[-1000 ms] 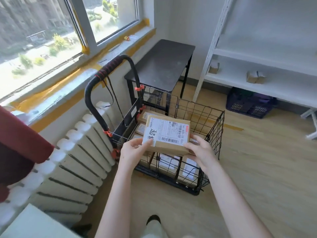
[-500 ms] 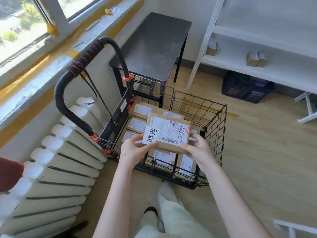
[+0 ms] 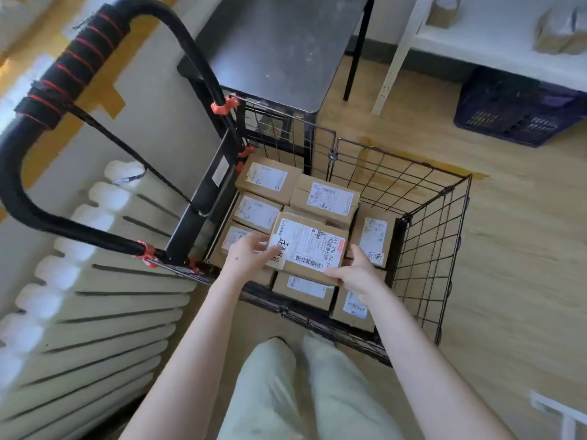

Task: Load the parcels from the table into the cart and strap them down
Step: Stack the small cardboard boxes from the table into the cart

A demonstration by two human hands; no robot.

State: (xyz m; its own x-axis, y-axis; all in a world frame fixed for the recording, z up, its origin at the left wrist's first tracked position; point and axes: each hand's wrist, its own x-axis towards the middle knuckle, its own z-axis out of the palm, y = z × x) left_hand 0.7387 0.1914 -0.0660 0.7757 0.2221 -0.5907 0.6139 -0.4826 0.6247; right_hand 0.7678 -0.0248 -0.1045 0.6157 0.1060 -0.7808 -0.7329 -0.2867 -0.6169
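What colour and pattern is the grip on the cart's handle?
Black with thin red bands wound around it; the grip shows best in the head view.

The wire cart [image 3: 432, 236] shows eight brown parcels [image 3: 268, 182]: three along its handle edge, one at its far edge, one by the edge opposite the handle, two along its near edge. One top parcel [image 3: 309, 246] is gripped by two hands, the left hand [image 3: 246, 260] and the right hand [image 3: 355, 274]. Beyond are one black table [image 3: 279, 49] and one dark crate [image 3: 514, 112].
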